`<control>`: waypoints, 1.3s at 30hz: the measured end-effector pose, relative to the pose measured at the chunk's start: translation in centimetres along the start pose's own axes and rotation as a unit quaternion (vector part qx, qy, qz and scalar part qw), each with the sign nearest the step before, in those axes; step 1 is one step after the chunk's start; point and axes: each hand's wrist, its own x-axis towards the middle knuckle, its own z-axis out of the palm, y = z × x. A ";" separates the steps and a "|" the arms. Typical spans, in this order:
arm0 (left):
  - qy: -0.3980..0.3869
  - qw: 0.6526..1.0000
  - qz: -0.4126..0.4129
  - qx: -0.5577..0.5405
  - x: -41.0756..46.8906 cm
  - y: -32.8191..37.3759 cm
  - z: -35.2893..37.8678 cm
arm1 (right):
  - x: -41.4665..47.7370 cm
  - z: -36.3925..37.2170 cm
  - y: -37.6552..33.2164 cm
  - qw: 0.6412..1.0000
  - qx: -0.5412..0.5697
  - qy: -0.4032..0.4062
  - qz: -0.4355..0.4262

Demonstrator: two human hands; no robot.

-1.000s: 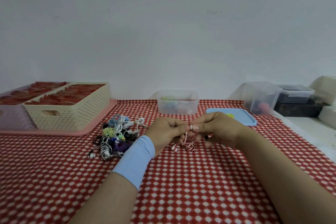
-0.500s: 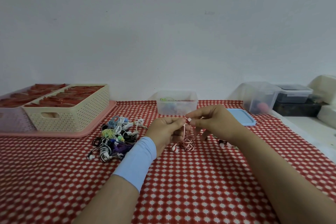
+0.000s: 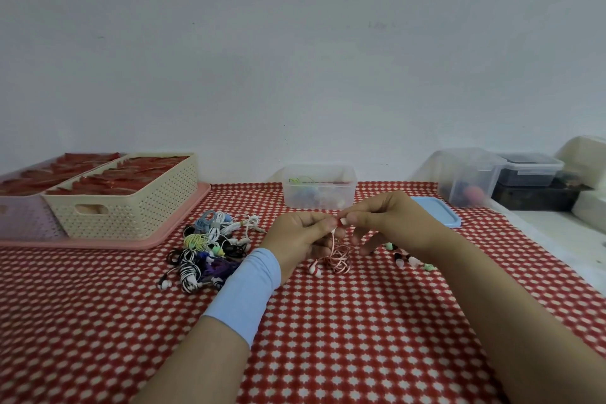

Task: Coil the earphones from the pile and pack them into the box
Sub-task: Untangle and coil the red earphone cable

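From my head camera: my left hand (image 3: 300, 238) and right hand (image 3: 392, 223), fingers curled, meet above the red-checked tabletop (image 3: 328, 331), each pinching the top of a pink-and-white earphone (image 3: 338, 260) whose loose cable dangles to the cloth beneath them. The pile (image 3: 210, 251) of tangled earphones lies just left of my left wrist. The clear box (image 3: 319, 188) stands behind my hands, near the wall, its blue lid (image 3: 439, 215) beside it to the right.

Soft, even, fairly bright light leaves only faint shadows under the pile (image 3: 206, 252) and the earphones (image 3: 339, 261), with no glare. The wide lens bows the foot of the wall (image 3: 295, 59) and stretches the cloth (image 3: 328, 338) toward the corners. The tubs (image 3: 469, 174) at far right look slightly soft.
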 end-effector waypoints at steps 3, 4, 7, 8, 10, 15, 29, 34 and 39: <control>-0.014 1.000 0.001 0.001 0.0 -0.1 -0.1 | 0.0 0.0 0.1 0.999 0.031 -0.009 0.019; -0.019 1.000 0.001 -0.001 0.0 -0.1 -0.2 | 0.0 0.0 0.1 0.999 0.036 -0.010 0.023; -0.032 0.999 0.003 -0.008 0.0 -0.1 -0.3 | 0.0 0.1 0.3 0.998 0.049 -0.014 0.031; -0.033 0.999 0.005 -0.011 0.0 0.0 -0.2 | -0.1 0.2 0.3 0.998 0.052 -0.014 0.033; -0.033 0.999 0.009 -0.012 0.0 -0.1 -0.2 | -0.1 0.4 0.3 0.998 0.051 -0.012 0.034; -0.035 0.999 0.024 0.003 0.0 -0.2 -0.2 | -0.1 0.4 0.2 0.996 0.049 -0.019 0.068; 0.003 0.998 0.028 0.048 0.4 -0.7 -0.7 | 0.8 1.5 0.2 0.994 0.018 0.010 0.109; 0.039 0.999 0.013 -0.010 0.8 -0.7 -0.2 | 1.2 2.2 0.3 0.994 0.053 0.077 0.051; 0.052 0.998 0.017 -0.019 0.8 -0.4 -0.2 | 1.2 2.1 0.3 0.993 0.057 0.097 0.037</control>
